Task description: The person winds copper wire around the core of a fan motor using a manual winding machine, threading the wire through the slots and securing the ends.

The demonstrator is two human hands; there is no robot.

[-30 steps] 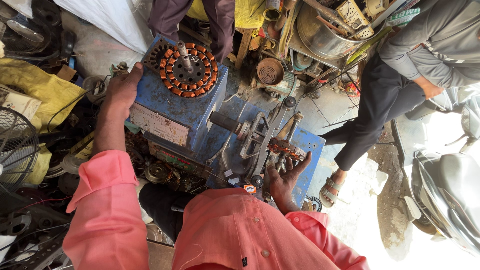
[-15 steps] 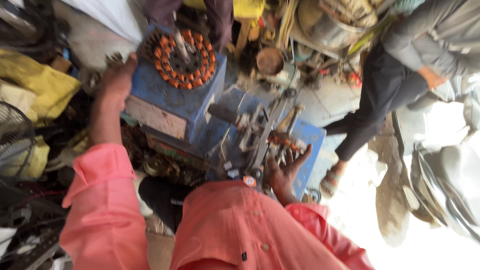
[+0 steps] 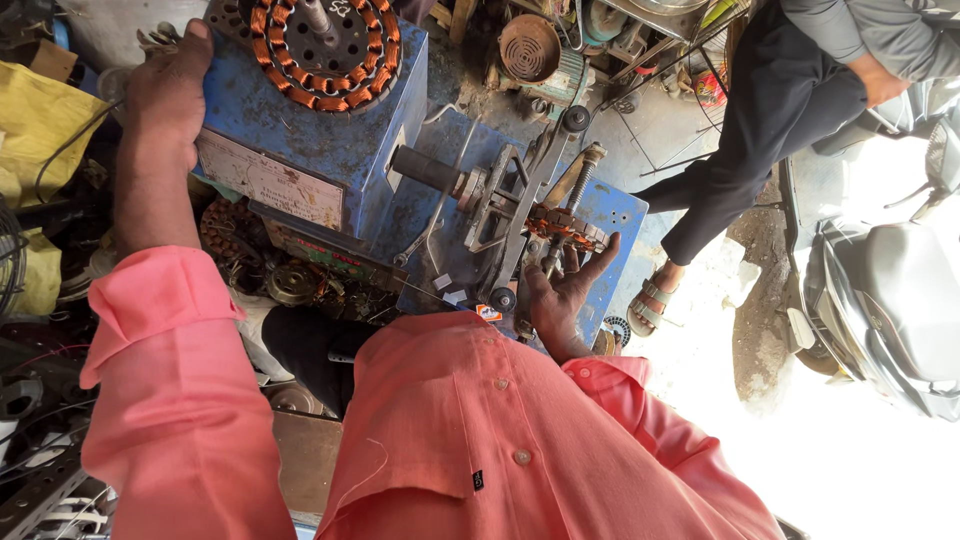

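The left hand still lies flat, released, on the blue machine, while the right hand's fingers still touch the copper coil, ungripped.

A: Any labels?
B: A pale rectangular nameplate on the blue metal machine box, facing the wearer.
A: More?
B: A red-green strip sticker just below it.
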